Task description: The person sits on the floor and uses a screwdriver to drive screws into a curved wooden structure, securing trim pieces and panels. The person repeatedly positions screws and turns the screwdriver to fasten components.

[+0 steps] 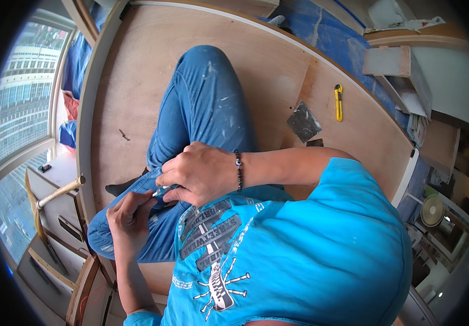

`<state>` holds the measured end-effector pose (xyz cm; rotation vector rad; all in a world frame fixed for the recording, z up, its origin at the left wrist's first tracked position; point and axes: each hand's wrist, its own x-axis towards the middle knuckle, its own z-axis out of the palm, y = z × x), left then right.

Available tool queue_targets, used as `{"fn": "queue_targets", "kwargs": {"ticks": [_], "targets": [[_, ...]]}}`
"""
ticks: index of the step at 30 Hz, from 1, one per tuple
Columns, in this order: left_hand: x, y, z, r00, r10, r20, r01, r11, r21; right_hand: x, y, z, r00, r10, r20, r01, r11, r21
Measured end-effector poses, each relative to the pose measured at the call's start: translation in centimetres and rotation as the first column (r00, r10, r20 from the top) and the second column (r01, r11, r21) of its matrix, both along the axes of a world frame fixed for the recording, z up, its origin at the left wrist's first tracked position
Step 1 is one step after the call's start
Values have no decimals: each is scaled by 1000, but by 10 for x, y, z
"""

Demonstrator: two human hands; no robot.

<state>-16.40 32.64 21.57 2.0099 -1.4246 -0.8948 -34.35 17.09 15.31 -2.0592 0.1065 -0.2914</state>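
My right hand (199, 173), with a dark beaded bracelet at its wrist, is closed in a pinch over my lap. Between its fingertips shows a small slim teal-and-white piece (162, 191); its kind is too small and too covered to make out. My left hand (128, 213) pinches the near end of the same piece, thumb against fingers. The two hands almost meet above my bent legs in blue jeans (204, 103), which have pale smears on them.
I sit on a rimmed plywood panel (137, 70). To my right lie a yellow utility knife (338, 103) and a dark square plate (304, 122). A small dark bit (124, 135) lies at the left. Beyond the left rim stands a wooden-handled tool (61, 193) near windows.
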Motion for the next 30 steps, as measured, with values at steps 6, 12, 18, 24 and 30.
{"fn": "queue_targets", "kwargs": {"ticks": [6,12,18,24,30], "targets": [[40,-23,38,995,80,55,-77,995,-58,14,-19,8,989,-139,46,136,988,78],[28,-31,-1,569,124,-813,-611,726,-317,41,3,0,959,-267,98,211,898,385],[12,-39,7,216,57,-975,-871,462,-166,54,28,6,994,-107,-10,71,582,810],[15,-28,-8,330,1,-944,-820,496,-286,55,3,8,921,389,-29,34,-5,999],[31,-17,-54,136,85,-987,-900,428,-87,78,38,8,955,-100,-280,251,776,578]]}}
